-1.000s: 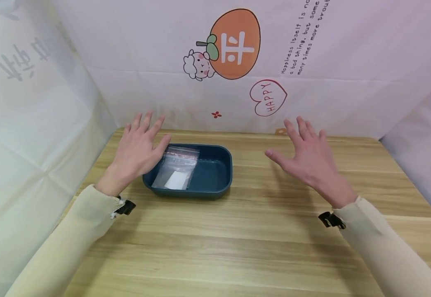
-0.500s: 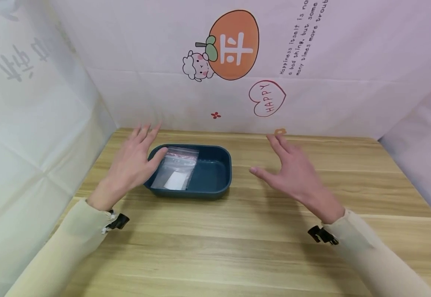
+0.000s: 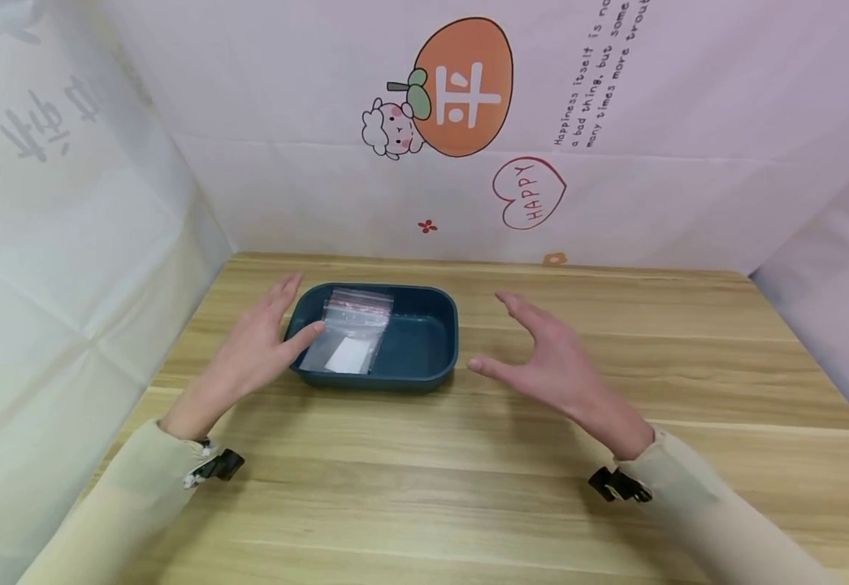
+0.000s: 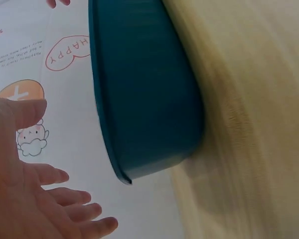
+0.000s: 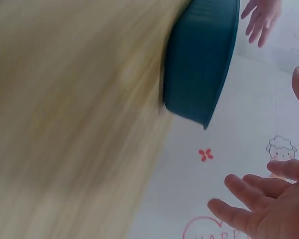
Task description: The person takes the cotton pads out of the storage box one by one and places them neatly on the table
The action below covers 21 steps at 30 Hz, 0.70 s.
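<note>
A dark blue-green rectangular tray point(image 3: 413, 349) with rounded corners sits on the wooden table. Inside its left half lies a clear zip-lock bag point(image 3: 358, 321) with a white rectangular piece point(image 3: 348, 356) showing in it. My left hand point(image 3: 252, 349) hovers at the tray's left end, its thumb over the rim and bag in the head view. To the right of the tray, my right hand point(image 3: 559, 366) is held apart from it, thumb and fingers spread. Both wrist views show the tray's outer wall point(image 4: 149, 84) with relaxed fingers beside it. Neither hand holds anything.
The wooden table point(image 3: 424, 479) stretches around the tray. Behind it hangs a white printed cloth point(image 3: 285, 179) with an orange fruit drawing and a heart, and another white cloth point(image 3: 66, 284) borders the left side. Black clips point(image 3: 223, 465) sit at the sleeve cuffs.
Both hands have come down and nearer to me. The right hand has also moved left toward the tray, while the left has shifted slightly left. Tray and bag stay in place.
</note>
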Each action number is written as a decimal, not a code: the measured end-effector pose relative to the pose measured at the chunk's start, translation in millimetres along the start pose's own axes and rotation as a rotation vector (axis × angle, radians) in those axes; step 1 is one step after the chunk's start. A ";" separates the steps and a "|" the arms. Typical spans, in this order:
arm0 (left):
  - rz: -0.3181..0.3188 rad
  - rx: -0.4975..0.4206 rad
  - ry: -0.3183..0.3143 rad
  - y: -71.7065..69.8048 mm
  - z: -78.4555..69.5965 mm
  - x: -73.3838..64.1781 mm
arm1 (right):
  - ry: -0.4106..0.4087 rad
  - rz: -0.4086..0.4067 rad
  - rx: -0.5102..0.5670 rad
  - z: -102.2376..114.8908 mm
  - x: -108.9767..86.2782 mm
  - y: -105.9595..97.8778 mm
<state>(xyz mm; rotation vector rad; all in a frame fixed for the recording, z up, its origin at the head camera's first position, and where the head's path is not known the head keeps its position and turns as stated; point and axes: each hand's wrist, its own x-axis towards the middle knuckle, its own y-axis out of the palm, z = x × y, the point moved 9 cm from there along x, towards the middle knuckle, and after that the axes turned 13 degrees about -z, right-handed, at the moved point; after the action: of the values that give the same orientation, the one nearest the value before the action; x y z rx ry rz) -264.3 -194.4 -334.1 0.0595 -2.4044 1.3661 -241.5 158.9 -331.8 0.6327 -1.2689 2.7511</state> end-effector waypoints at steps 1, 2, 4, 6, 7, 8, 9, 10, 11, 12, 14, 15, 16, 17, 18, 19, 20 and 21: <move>0.005 -0.006 -0.004 1.0 2.1 -1.4 | 0.000 0.000 0.021 1.4 -0.5 2.1; 0.010 -0.012 -0.007 2.1 4.3 -2.9 | 0.007 0.002 0.042 2.2 -1.5 4.1; 0.026 -0.026 -0.022 4.4 9.7 -6.7 | 0.016 0.002 0.086 3.8 -2.7 8.1; 0.044 -0.038 -0.038 6.3 15.2 -11.5 | 0.022 0.000 0.124 5.1 -3.3 11.6; 0.053 -0.042 -0.046 7.3 17.8 -14.0 | 0.020 -0.004 0.139 5.7 -3.4 12.8; 0.062 -0.049 -0.057 8.2 20.4 -16.5 | 0.021 -0.007 0.153 6.4 -3.6 13.7; 0.070 -0.056 -0.065 8.8 22.6 -19.0 | 0.019 -0.010 0.162 7.1 -3.6 14.6; 0.078 -0.063 -0.071 9.7 24.4 -21.3 | 0.020 -0.012 0.170 7.6 -3.6 15.2; 0.085 -0.068 -0.073 10.6 25.8 -23.3 | 0.023 -0.013 0.173 7.9 -3.5 16.0; 0.094 -0.077 -0.078 11.7 27.2 -25.5 | 0.028 -0.011 0.180 7.8 -3.7 17.2; 0.109 -0.105 -0.088 14.6 30.2 -28.7 | 0.048 -0.007 0.183 7.4 -4.1 19.5; 0.116 -0.124 -0.089 16.3 31.3 -30.0 | 0.053 -0.004 0.185 7.3 -4.4 21.2; 0.123 -0.143 -0.092 17.9 32.3 -31.1 | 0.057 -0.004 0.186 7.4 -4.7 22.7; 0.127 -0.161 -0.094 19.2 33.2 -31.8 | 0.059 -0.004 0.187 7.4 -5.1 24.4; 0.131 -0.178 -0.097 20.5 34.2 -32.6 | 0.056 -0.006 0.190 8.1 -5.4 25.9; 0.135 -0.189 -0.094 21.7 34.7 -33.2 | 0.049 -0.009 0.191 9.1 -5.6 27.2; 0.143 -0.201 -0.095 23.0 35.3 -34.1 | 0.038 -0.011 0.194 10.3 -5.8 28.6; 0.149 -0.205 -0.096 24.1 36.2 -34.9 | 0.029 -0.013 0.199 11.7 -6.1 29.8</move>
<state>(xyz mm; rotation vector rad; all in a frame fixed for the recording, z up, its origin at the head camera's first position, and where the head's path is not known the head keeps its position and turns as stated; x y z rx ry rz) -247.9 -217.1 -382.4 -0.1119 -2.6631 1.1946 -238.1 131.3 -348.8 0.6089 -0.9899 2.8875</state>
